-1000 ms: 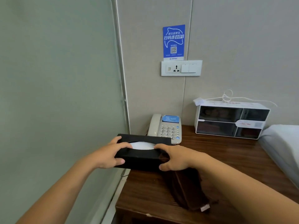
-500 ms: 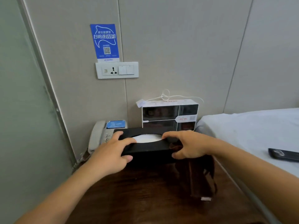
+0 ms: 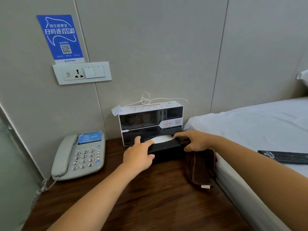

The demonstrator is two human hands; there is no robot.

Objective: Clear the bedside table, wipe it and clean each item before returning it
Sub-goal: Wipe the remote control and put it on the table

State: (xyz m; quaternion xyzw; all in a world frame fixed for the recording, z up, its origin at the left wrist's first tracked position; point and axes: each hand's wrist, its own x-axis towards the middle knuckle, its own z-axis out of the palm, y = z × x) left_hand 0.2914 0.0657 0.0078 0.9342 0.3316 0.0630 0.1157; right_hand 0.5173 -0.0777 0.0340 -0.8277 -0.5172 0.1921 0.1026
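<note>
Tissue box (image 3: pixel 164 151) is sitting at the table's (image 3: pixel 150 197) back right corner, just before the dispenser (image 3: pixel 150 121). Left hand (image 3: pixel 139 155) and right hand (image 3: pixel 195 141) are clasping its ends, likely for level handling (the right is also pinching a cloth (image 3: pixel 200 169) for wiping).

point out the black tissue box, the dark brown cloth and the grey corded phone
black tissue box (image 3: pixel 166 145), head view, on its front top edge between the hands
dark brown cloth (image 3: pixel 200 169), head view, on the hanging folds below the right hand
grey corded phone (image 3: pixel 84 156), head view, on the keypad
</note>
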